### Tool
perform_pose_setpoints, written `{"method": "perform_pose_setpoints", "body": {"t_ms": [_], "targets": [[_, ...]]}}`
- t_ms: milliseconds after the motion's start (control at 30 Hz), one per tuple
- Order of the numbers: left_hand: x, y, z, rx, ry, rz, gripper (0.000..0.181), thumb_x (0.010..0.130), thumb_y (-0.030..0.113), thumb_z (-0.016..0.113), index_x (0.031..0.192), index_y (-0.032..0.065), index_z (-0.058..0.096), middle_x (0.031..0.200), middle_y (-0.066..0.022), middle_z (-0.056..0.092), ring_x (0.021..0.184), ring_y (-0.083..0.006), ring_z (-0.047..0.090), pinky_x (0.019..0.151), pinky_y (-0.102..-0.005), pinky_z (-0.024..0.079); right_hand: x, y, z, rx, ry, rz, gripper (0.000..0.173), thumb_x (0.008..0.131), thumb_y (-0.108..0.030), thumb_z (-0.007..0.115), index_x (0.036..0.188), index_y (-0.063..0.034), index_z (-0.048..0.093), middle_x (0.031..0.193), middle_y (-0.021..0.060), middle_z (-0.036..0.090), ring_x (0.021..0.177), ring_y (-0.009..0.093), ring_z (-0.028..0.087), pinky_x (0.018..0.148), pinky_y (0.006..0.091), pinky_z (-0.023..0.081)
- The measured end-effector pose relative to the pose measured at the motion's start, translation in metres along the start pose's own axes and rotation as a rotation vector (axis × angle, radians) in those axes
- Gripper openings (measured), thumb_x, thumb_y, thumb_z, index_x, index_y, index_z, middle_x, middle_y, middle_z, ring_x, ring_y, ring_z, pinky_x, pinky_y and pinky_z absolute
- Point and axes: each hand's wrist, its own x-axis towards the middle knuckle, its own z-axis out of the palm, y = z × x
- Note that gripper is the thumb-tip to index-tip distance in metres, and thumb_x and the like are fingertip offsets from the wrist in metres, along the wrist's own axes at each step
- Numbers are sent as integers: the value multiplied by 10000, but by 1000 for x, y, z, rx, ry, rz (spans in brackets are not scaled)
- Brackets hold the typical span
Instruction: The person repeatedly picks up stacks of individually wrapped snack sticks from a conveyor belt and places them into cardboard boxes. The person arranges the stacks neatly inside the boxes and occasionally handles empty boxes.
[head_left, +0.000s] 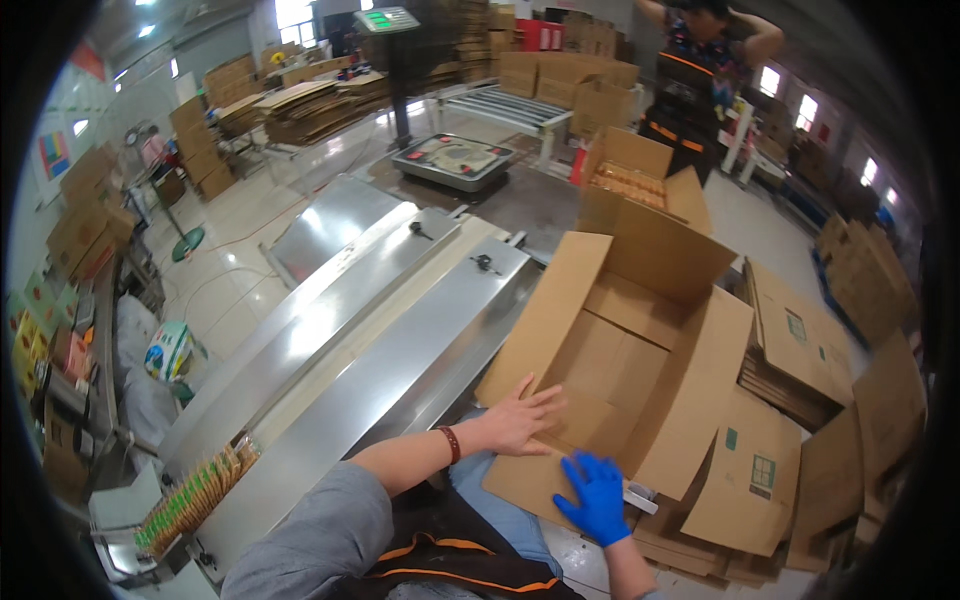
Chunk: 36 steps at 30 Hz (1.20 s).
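Observation:
An open cardboard box stands before me with its flaps spread outward and nothing visible inside. My left hand, bare and with a bracelet at the wrist, lies with fingers spread at the near left corner of the box. At the near flap is my right hand in a blue glove, its fingers apart. Neither hand grips anything. On the left runs a conveyor with metal side covers. A row of packaged goods in clear and green wrappers stands at its lower end.
Beyond the open box is another box holding wrapped goods. Flattened cartons are stacked on the right. A platform scale and a roller table stand ahead. A person is at the upper right.

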Motion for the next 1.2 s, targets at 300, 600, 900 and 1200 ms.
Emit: {"method": "perform_pose_setpoints", "body": {"t_ms": [300, 600, 900, 1200], "targets": [[77, 18, 3, 180, -410, -72, 788, 936, 766, 400, 945, 97, 815, 945, -41, 760, 1231, -244, 594, 1169, -772, 5, 24, 116, -24, 158, -364, 416, 971, 612, -694, 842, 1384, -140, 638, 1299, 165, 683, 1180, 339, 663, 1000, 432, 528], [81, 21, 17, 157, -183, -105, 731, 939, 727, 444, 860, 109, 827, 839, -49, 755, 1018, -227, 697, 1165, -781, 15, 11, 129, 26, -71, 23, 365, 498, 683, -595, 826, 994, -207, 800, 867, 55, 763, 782, 264, 728, 669, 393, 556], [75, 28, 9, 153, -292, -148, 734, 1010, 654, 378, 859, 88, 821, 835, -47, 751, 1099, -228, 650, 1222, -697, 23, 17, 117, -6, 9, -37, 362, 426, 807, -533, 776, 1048, -183, 803, 951, 92, 768, 861, 298, 726, 737, 393, 573], [35, -17, -18, 55, -297, -181, 731, 1067, 537, 326, 785, 58, 800, 801, -70, 736, 1141, -233, 606, 1277, -553, 82, 24, 71, -11, 721, 55, 305, 292, 968, -293, 684, 1193, -121, 755, 1132, 140, 743, 1030, 310, 708, 925, 379, 553]]}}
